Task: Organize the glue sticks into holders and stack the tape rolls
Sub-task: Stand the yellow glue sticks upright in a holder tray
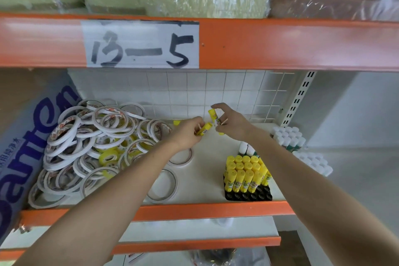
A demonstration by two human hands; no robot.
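My left hand (188, 134) grips a yellow glue stick (204, 129) lying nearly level at the back of the white shelf. My right hand (231, 122) pinches a second yellow glue stick (212, 115), held upright just right of the first. A black holder (248, 195) at the shelf's front right carries several yellow glue sticks (244, 174) standing upright; its front holes are bare. A loose heap of white tape rolls (86, 147) with some yellow rolls covers the left half of the shelf. Two single tape rolls (164, 185) lie flat near the middle.
White-capped glue sticks (287, 136) stand in a group at the far right. A blue-printed carton (28, 147) walls the left side. An orange beam (280, 45) with a "13-5" label hangs overhead. A loose yellow cap or stick (176, 122) lies behind my left hand.
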